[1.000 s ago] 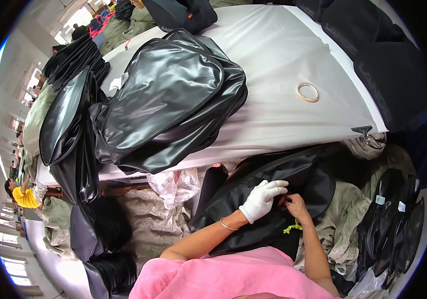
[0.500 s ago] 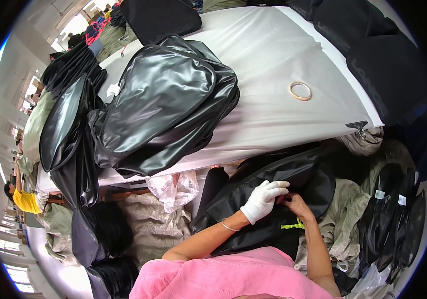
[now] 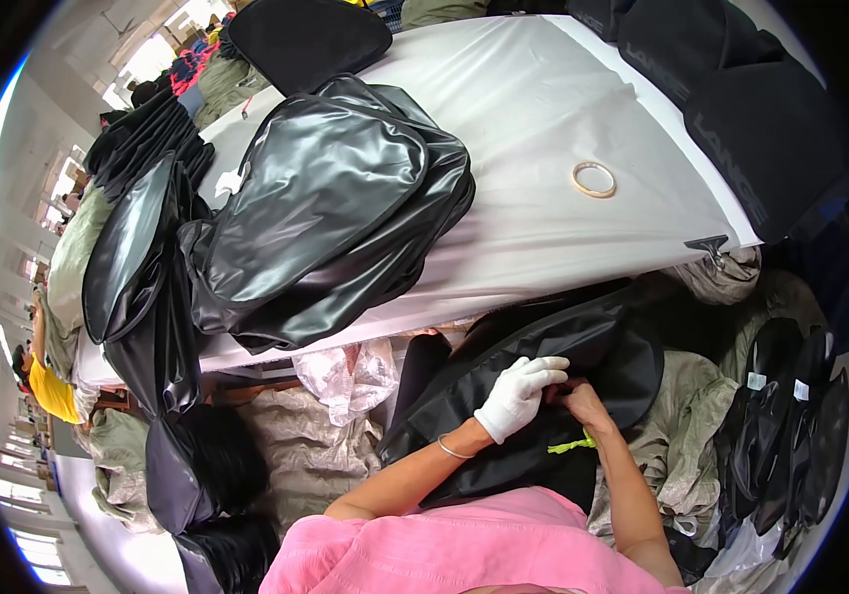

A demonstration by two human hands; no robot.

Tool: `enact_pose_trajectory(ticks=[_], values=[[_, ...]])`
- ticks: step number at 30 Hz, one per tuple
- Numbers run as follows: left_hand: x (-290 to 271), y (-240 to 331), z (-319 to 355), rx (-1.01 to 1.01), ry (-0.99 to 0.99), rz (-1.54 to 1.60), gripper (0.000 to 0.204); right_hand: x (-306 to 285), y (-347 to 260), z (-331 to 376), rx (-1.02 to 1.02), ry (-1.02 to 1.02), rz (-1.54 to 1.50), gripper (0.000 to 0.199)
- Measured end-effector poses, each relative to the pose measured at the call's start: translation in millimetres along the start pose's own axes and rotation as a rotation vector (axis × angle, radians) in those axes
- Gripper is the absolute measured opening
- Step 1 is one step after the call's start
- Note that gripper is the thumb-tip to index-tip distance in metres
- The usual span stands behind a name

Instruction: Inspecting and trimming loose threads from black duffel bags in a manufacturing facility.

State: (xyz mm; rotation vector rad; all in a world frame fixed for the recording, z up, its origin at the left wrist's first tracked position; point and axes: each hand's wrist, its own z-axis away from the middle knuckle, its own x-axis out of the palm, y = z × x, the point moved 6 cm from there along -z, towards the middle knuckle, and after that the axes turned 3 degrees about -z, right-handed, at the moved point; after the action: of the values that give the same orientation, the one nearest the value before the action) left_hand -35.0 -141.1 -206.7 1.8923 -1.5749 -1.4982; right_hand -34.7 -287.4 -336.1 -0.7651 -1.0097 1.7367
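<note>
White table (image 3: 513,148) beyond black fabric (image 3: 459,391) beneath hands (image 3: 515,399)

I see heaped black covers (image 3: 330,188) gleaming like smooth plastic, a duller black panel (image 3: 598,346), a matt cloth glove (image 3: 509,404), and a crinkled, translucent plastic bag (image 3: 345,381).

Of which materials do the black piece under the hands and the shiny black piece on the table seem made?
Handled piece: perhaps synthetic cloth, smooth, with low sheen along its folds.
Shiny piece: perhaps coated fabric or imitation leather, glossy, showing bright reflections.
</note>
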Motion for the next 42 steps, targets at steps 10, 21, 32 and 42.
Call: enact_pose_trajectory(ticks=[10,21,32,42], values=[[-3,3,2,-0.022,0.016,0.021,0.035,14,-21,16,-0.055,-0.109,0.076,0.013],[-5,5,1,-0.062,0.036,0.076,0.032,24,-24,20,-0.031,-0.238,-0.176,0.024],[-3,5,0,-0.078,0.062,0.113,0.034,22,-16,20,-0.043,-0.271,-0.249,0.021],[-3,3,-4,-0.116,0.068,0.165,0.039,15,-14,18,0.005,-0.291,-0.333,0.017]])
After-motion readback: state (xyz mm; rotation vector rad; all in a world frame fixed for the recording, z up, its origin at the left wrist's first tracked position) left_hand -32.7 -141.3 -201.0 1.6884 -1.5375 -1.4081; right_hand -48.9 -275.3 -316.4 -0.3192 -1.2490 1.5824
